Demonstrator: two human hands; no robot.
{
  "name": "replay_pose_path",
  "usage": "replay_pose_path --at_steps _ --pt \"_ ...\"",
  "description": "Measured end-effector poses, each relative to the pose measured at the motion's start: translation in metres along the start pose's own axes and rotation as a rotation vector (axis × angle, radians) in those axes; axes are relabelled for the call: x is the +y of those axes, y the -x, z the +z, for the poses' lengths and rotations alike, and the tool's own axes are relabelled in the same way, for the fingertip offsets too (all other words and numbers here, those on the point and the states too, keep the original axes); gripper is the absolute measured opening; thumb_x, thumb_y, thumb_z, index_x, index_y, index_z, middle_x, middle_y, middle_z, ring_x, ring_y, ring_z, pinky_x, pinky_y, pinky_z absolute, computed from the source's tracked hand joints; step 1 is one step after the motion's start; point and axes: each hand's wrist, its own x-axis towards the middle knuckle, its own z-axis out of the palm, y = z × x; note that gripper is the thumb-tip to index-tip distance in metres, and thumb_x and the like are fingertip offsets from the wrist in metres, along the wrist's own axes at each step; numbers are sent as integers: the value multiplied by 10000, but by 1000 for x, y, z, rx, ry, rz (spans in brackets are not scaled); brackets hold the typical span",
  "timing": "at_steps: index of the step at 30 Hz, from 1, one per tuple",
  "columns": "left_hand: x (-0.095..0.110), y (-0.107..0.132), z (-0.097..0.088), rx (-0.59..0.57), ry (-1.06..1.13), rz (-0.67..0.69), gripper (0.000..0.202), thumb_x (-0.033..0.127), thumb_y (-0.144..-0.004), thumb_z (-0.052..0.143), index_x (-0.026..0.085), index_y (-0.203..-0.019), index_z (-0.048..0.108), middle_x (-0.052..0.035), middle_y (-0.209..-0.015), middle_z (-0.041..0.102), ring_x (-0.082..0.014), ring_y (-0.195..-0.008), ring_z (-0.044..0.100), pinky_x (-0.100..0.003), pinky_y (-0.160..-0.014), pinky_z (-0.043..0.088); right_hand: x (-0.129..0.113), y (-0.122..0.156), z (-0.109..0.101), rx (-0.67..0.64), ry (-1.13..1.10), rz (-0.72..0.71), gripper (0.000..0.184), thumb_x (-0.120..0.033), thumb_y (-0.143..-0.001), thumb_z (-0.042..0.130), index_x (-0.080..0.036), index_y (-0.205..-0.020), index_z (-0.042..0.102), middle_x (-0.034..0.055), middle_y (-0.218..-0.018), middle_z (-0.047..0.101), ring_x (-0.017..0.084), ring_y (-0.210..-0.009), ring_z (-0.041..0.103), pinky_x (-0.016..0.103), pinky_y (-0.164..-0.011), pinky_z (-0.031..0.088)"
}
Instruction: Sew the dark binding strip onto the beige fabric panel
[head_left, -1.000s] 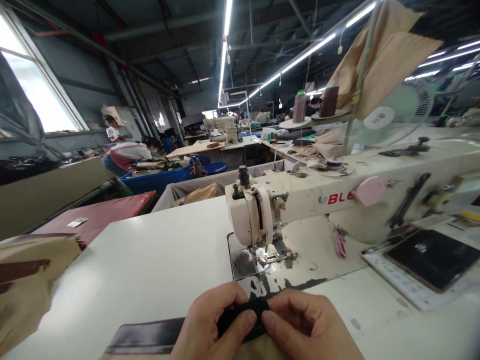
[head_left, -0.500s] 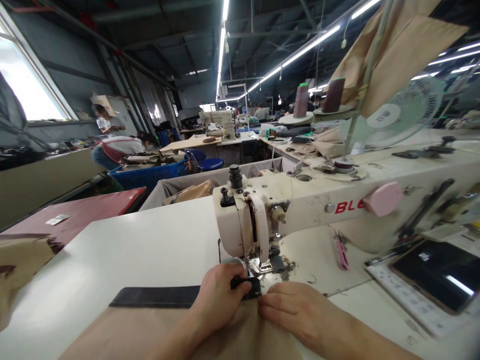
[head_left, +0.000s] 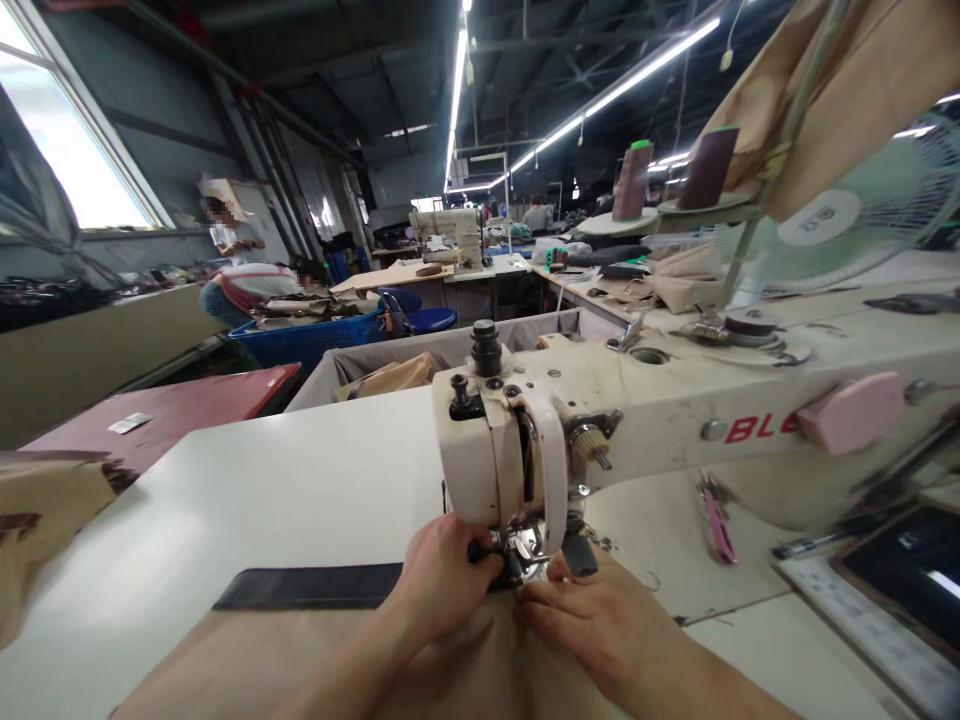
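Black strap is lying flat across the lower middle of the frame, a long dark band running along the top edge of a tan cloth that is spreading toward the bottom edge. Its right end is sitting under the foot of the sewing machine, a cream body with red letters filling the right half of the frame. The left hand is pinching that end of the strap between thumb and fingers just below the needle. The right hand is lying just beside it with fingers bent, pressing down on the cloth, fingertips nearly touching the left thumb. Both are working on a white table reaching to the left edge. Behind it, a long workshop is stretching away under tube lights, with a bright window at upper left, a fan at upper right and two thread cones beside it.
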Motion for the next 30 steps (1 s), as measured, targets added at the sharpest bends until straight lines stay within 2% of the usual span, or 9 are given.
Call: replay_pose_path --at_steps 4,9,15,20,24,26,29,30 --pt "2 -3 -4 18 -10 11 153 171 -702 581 202 -830 660 -23 -865 692 -189 -853 627 -225 -725 420 0 -2 -1 37 14 38 336 -212 -1022 269 -177 -964 598 5 -860 688 188 -860 585 383 -804 346" --pt "2 -3 -4 9 -20 11 159 153 -698 576 196 -823 665 -23 -831 692 -189 -821 632 -222 -691 425 -2 -1 -3 31 -7 63 360 -224 -1027 246 -192 -966 600 -7 -854 687 181 -888 580 379 -834 301" --pt "5 1 -4 9 -13 25 199 148 -732 553 218 -867 681 -15 -880 696 -194 -872 625 -240 -759 435 -2 -1 -6 41 -48 79 230 -179 -989 366 -204 -1013 593 -25 -836 688 176 -865 575 361 -791 315" --pt "6 -3 -7 16 -25 52 206 150 -766 533 222 -894 678 -21 -911 701 -206 -898 628 -261 -772 449 -1 -2 -4 34 -53 85 272 -167 -1000 326 -188 -992 597 -10 -821 680 181 -865 579 373 -811 320" --pt "6 4 -5 22 -39 70 155 197 -783 554 209 -888 668 -34 -925 705 -216 -893 639 -286 -780 466 1 0 1 3 -84 132 234 -150 -977 389 -210 -965 615 -4 -862 681 194 -892 573 378 -843 349" --pt "0 23 -2 144 -141 143 222 195 -797 534 188 -989 645 -67 -1014 688 -237 -972 617 -347 -875 442 -1 1 -2 -32 -118 207 212 -176 -962 432 -228 -931 636 17 -953 669 214 -932 557 382 -844 378" --pt "-29 70 6 431 -509 451 486 241 -820 492 142 -1295 470 -111 -1278 559 -246 -1181 501 -391 -1034 317 -11 5 -16 -49 -169 329 243 -194 -949 419 -237 -957 657 50 -926 651 206 -848 581 335 -741 453" --pt "-43 86 7 482 -627 541 554 305 -828 490 137 -1350 410 -103 -1334 512 -239 -1216 471 -378 -1071 268 -16 9 -21 -63 -229 389 276 -191 -951 386 -246 -1021 647 46 -875 650 188 -788 595 311 -700 467"
